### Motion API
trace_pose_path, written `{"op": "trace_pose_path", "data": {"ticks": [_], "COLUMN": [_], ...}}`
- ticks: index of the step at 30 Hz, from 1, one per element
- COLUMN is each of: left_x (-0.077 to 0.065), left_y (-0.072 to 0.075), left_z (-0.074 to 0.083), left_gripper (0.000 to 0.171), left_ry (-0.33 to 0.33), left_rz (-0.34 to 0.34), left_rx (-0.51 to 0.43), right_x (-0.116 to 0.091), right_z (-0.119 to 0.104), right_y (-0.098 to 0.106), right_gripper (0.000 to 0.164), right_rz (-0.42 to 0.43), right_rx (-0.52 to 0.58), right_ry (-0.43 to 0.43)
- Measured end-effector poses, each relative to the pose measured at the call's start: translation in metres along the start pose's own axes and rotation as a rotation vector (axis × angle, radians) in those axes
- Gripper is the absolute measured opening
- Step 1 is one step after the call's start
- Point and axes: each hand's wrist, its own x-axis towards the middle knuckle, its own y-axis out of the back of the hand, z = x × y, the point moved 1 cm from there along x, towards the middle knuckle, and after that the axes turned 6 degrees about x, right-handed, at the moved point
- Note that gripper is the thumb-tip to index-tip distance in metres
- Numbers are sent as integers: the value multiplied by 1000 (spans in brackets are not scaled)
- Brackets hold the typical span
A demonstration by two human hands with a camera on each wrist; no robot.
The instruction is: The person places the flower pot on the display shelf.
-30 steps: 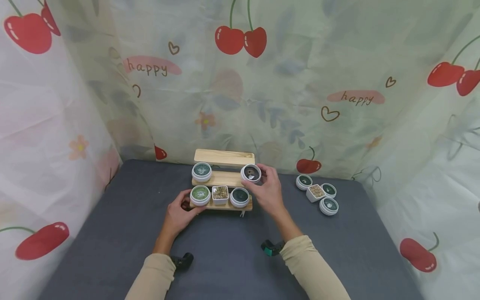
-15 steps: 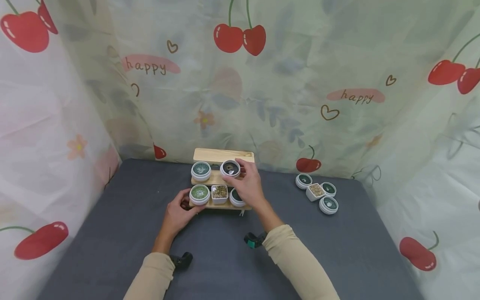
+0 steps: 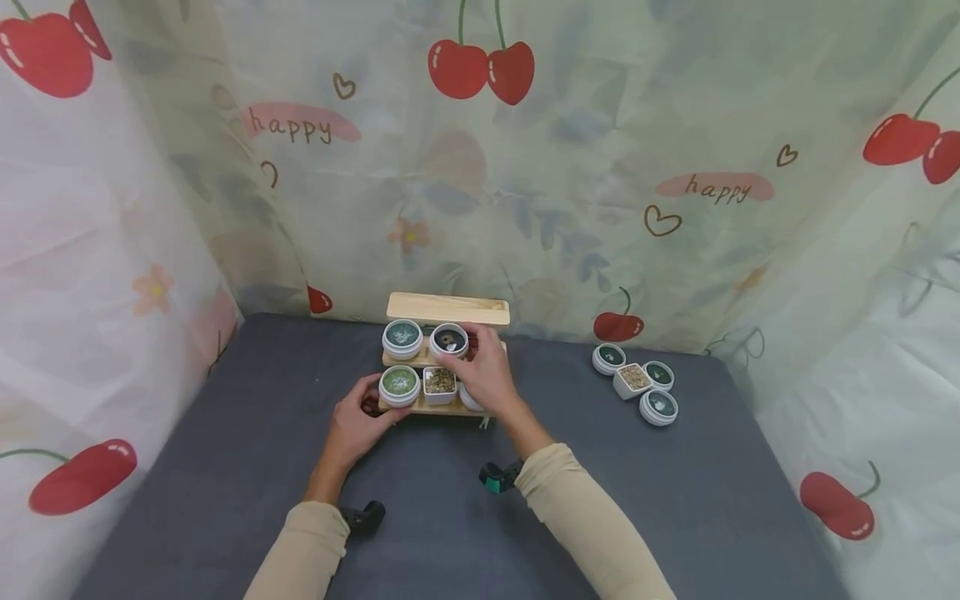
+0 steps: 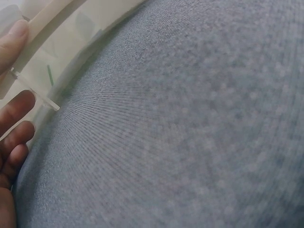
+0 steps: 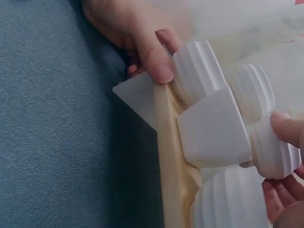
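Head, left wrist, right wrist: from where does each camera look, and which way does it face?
Head: on the head, facing forward and down at the wooden stand; left-hand grip, right-hand grip and sleeves show.
Left wrist: on that wrist, facing mostly grey cloth; left fingers show.
Right wrist: on that wrist, facing the stand's white pots; both grips show.
Head and right wrist share stand, pots, grips.

The stand point(image 3: 491, 312) is situated near the rear edge of the table point(image 3: 225, 433). Front tier point(image 3: 442, 410), left to right: first pot point(image 3: 399, 387), square pot point(image 3: 439, 385), third pot point(image 3: 469, 400), partly behind the right hand point(image 3: 486, 375). Middle tier point(image 3: 425, 355): rear-left pot point(image 3: 402, 339); held pot point(image 3: 449, 341) to its right, resting or raised undetermined. Four-pot cluster point(image 3: 634, 379): on the table, well right of the stand.
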Motion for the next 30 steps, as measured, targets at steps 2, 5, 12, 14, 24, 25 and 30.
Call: {"op": "trace_pose_path", "data": {"ticks": [2, 5, 12, 14, 24, 25, 30], "left_x": [0, 0, 3, 3, 3, 2, 1], "left_y": [0, 1, 1, 1, 0, 0, 0], "left_z": [0, 0, 0, 0, 2, 2, 1], "left_gripper": [71, 72, 72, 72, 73, 73, 72], "left_ry": [-1, 0, 2, 1, 7, 7, 10], "left_rz": [-2, -4, 9, 11, -10, -11, -8], "left_rx": [3, 5, 4, 3, -2, -3, -3], "right_x": [1, 2, 7, 7, 3, 2, -2], "right_z": [-1, -2, -1, -1, -3, -3, 2], "right_y": [-1, -1, 1, 1, 9, 10, 21], "right_gripper": [61, 61, 62, 61, 67, 67, 69], "right_rz": [-10, -24, -68, -74, -103, -102, -78], "right_rx": [6, -10, -61, -58, 32, 44, 36], "right_ry": [-15, -44, -71, -71, -102, -108, -125]}}
